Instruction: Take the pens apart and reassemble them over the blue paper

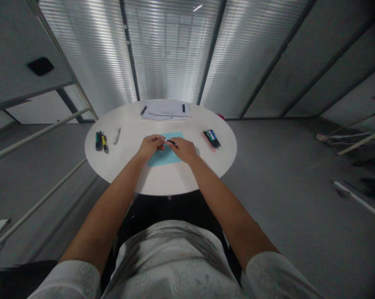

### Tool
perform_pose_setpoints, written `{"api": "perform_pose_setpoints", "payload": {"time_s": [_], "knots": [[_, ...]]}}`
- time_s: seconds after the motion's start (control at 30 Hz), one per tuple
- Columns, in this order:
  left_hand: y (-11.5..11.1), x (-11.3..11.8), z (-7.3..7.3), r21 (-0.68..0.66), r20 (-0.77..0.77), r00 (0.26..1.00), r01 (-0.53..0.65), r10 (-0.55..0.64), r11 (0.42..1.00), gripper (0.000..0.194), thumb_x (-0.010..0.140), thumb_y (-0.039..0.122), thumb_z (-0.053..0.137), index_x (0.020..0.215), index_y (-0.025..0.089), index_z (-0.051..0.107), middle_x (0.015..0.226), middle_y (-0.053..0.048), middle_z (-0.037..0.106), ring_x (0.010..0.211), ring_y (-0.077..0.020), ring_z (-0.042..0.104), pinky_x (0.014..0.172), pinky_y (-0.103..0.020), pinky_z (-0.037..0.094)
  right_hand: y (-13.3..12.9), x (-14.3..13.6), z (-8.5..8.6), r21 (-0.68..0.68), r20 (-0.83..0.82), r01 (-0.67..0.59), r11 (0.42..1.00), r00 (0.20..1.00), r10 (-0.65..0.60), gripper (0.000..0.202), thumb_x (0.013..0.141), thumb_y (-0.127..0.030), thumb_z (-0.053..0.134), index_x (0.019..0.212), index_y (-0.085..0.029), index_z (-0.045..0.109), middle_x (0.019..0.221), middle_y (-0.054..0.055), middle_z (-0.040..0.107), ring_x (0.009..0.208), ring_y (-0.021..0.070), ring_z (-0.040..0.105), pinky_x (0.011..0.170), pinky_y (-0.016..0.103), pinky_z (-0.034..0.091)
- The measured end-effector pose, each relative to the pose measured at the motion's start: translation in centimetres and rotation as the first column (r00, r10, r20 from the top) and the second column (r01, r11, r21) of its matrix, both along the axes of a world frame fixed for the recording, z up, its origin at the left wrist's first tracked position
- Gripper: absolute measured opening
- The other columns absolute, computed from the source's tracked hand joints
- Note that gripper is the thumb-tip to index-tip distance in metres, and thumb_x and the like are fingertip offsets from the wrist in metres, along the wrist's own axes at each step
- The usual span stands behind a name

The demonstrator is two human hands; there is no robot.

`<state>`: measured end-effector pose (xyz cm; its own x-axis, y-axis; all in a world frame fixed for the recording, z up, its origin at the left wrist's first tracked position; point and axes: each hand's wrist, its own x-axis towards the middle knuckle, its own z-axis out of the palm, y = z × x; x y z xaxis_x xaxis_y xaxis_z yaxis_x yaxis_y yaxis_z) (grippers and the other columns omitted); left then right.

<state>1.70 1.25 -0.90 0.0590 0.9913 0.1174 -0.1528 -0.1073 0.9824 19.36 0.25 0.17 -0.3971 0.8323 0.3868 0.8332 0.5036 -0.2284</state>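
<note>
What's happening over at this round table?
Someone is using both bare hands, the left hand and the right hand, on a small dark pen-like object above a light blue sheet. The right hand holds it, and the left hand's fingers meet its end. Whether they're touching a cap is too small to tell. Markers lie to the left, a bundle of pens to the right, and a stack of papers at the far edge of the white round table.

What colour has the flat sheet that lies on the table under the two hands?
The sheet is light blue, best seen in the head view.
</note>
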Motion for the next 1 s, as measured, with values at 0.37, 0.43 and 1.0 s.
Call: {"api": "perform_pose_setpoints", "payload": {"time_s": [0.37, 0.43, 1.0], "knots": [[0.14, -0.09, -0.17, 0.008, -0.026, 1.0, -0.016, 0.016, 1.0, 0.026, 0.063, 0.034, 0.077, 0.075, 0.014, 0.066, 0.069, -0.004, 0.065, 0.052, -0.0101, 0.054, 0.057, -0.028, 0.047, 0.4, -0.02, -0.3, -0.065, 0.007, 0.011, 0.998, 1.0, -0.01, 0.042, 0.1, -0.046, 0.031, 0.136, -0.039, 0.05, 0.112, 0.0, 0.068, 0.1, 0.0171, 0.061, 0.081, 0.025, 0.043], [0.06, -0.1, -0.13, 0.021, -0.065, 0.998, -0.012, 0.013, 1.0, 0.024, 0.064, 0.034, 0.076, 0.074, 0.014, 0.066, 0.068, -0.004, 0.065, 0.052, -0.0104, 0.054, 0.056, -0.027, 0.045, 0.38, -0.04, -0.25, -0.07, 0.015, -0.009, 0.998, 1.0, 0.01, 0.041, 0.1, -0.045, 0.031, 0.133, -0.037, 0.053, 0.114, 0.0, 0.067, 0.102, 0.0171, 0.061, 0.082, 0.026, 0.043], [-0.03, -0.2, -0.16, 0.056, -0.074, 0.997, 0.021, -0.016, 0.998, 0.03, 0.069, 0.037, 0.074, 0.083, 0.015, 0.058, 0.071, -0.002, 0.066, 0.052, -0.0095, 0.056, 0.055, -0.025, 0.046, 0.68, -0.04, -0.6, -0.038, -0.111, -0.113, 0.993, 0.988, 0.108, 0.037, 0.1, -0.045, 0.032, 0.112, -0.026, 0.061, 0.104, 0.002, 0.069, 0.093, 0.0164, 0.062, 0.076, 0.026, 0.04]]}}
